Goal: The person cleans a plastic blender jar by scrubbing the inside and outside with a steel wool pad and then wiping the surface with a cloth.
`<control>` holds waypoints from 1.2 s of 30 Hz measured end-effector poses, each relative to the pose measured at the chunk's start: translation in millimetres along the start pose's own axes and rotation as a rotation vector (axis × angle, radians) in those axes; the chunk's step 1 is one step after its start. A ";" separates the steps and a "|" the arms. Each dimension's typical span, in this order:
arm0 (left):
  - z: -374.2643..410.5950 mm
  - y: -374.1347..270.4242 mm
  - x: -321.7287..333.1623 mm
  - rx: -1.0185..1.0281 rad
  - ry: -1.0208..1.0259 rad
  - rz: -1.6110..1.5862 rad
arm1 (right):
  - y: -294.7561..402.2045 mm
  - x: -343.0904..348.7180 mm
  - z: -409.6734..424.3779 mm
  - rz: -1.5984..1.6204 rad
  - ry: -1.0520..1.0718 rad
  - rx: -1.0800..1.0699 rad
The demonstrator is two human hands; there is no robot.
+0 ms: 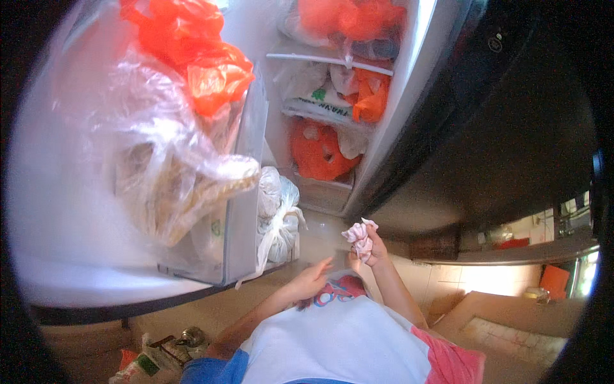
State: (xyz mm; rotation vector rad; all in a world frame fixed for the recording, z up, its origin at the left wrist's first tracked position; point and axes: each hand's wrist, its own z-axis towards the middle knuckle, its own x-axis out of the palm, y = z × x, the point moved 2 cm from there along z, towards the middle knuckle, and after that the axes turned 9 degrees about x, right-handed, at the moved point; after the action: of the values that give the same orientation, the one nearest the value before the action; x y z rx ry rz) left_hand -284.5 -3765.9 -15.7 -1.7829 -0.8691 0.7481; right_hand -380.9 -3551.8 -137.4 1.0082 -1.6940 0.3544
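My right hand grips a crumpled pinkish-white cloth in front of my chest. Its upper end sticks out above my fingers. To its left, my left hand is held low before my shirt, with fingers extended and nothing visible in it. Ahead of both hands stands an open refrigerator. Nearest to my left hand is a knotted white plastic bag in a low bin of the open door. Higher on the door, a clear plastic bag bulges out of a transparent bin.
Red plastic bags and a white printed bag fill the shelves. The dark closed door panel rises at right. A brown table stands at lower right. Bags and a metal item lie at lower left.
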 end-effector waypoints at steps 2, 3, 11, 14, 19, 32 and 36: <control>50.8 9.8 7.3 0.174 -0.119 0.046 | 9.6 -5.8 19.5 0.019 0.013 -0.003; 73.8 -3.9 6.4 0.149 -0.194 0.024 | 14.1 -11.6 27.5 0.032 0.013 -0.002; 261.3 25.5 -61.4 0.169 -1.315 -0.190 | 43.1 -16.9 79.9 0.035 -0.401 -0.020; 320.1 55.3 -99.8 -0.134 -1.452 -0.172 | 55.7 -33.2 96.0 -0.053 -0.378 -0.059; 357.4 104.7 -155.1 -0.529 -1.036 0.107 | 67.9 -21.4 124.9 -0.226 -0.434 -0.176; 382.5 182.0 -172.0 -0.104 -1.365 0.127 | 129.6 21.2 252.3 -0.330 -0.362 -0.330; 363.1 130.7 -155.1 -0.022 -1.433 -0.245 | 151.1 2.3 280.5 -0.602 -0.395 0.141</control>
State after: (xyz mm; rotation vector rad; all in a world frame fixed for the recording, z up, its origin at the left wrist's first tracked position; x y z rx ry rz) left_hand -632.2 -3748.2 -243.1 -0.8909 -1.9240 1.8658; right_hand -676.6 -3650.5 -203.3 1.7137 -1.6184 -0.1335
